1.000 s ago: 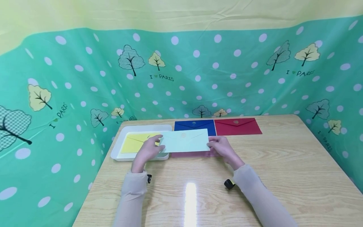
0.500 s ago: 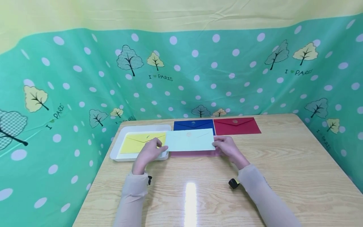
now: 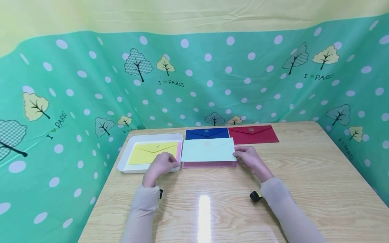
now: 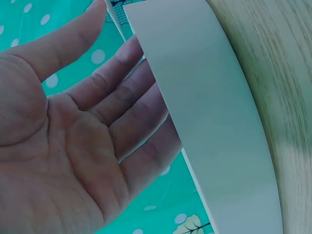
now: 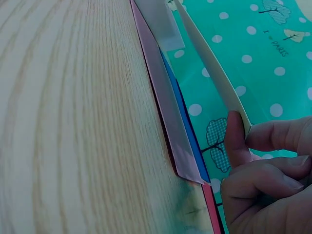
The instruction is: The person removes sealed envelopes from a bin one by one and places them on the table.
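The right hand (image 3: 250, 158) pinches a pale mint envelope (image 3: 208, 150) at its right edge, held above a pink envelope (image 3: 209, 164). The right wrist view shows that hand's thumb and forefinger on the pale envelope (image 5: 214, 68). The left hand (image 3: 161, 166) is at the front right part of the white tray (image 3: 124, 158), over a yellow envelope (image 3: 149, 154); a pink strip shows along the yellow one's right side. In the left wrist view, the left hand (image 4: 92, 112) has extended fingers, their tips hidden behind the white tray wall (image 4: 195, 97).
Behind the mint envelope lies a blue envelope (image 3: 206, 134), with a red envelope (image 3: 253, 134) to its right. Both rest on the wooden table (image 3: 304, 175). A green dotted curtain (image 3: 194, 77) hangs around the table's back and sides.
The mint envelope has moved right with the right hand. The left hand has let go of it and stands lower by the tray; the pink strip beside the yellow envelope has come into view.
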{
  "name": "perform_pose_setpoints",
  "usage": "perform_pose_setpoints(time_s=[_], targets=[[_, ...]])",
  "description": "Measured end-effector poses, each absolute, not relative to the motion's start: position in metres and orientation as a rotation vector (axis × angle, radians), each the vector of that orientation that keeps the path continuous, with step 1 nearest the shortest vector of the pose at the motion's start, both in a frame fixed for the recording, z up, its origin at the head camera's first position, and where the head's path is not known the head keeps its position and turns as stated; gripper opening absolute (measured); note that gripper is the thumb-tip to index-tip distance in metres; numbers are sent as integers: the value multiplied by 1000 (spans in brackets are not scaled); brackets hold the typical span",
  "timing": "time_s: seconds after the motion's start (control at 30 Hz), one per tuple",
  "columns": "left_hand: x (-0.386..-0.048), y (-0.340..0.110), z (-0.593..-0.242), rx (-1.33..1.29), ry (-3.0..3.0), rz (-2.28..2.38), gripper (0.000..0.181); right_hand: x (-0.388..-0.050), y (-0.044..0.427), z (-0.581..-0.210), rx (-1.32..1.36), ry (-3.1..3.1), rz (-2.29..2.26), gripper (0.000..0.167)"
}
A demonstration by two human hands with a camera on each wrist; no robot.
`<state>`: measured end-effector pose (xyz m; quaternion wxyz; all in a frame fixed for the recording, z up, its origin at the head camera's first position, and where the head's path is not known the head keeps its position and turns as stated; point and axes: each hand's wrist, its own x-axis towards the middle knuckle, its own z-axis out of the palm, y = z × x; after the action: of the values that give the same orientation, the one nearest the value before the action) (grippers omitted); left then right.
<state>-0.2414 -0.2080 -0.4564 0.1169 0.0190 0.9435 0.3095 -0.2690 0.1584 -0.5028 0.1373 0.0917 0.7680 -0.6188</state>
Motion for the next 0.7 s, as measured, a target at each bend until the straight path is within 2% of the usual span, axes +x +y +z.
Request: perform_pose_setpoints(time_s=[0.7], targets=[[-244, -201, -469, 64, 2741, 918, 13, -270, 181, -503, 275, 2261, -1691, 44]])
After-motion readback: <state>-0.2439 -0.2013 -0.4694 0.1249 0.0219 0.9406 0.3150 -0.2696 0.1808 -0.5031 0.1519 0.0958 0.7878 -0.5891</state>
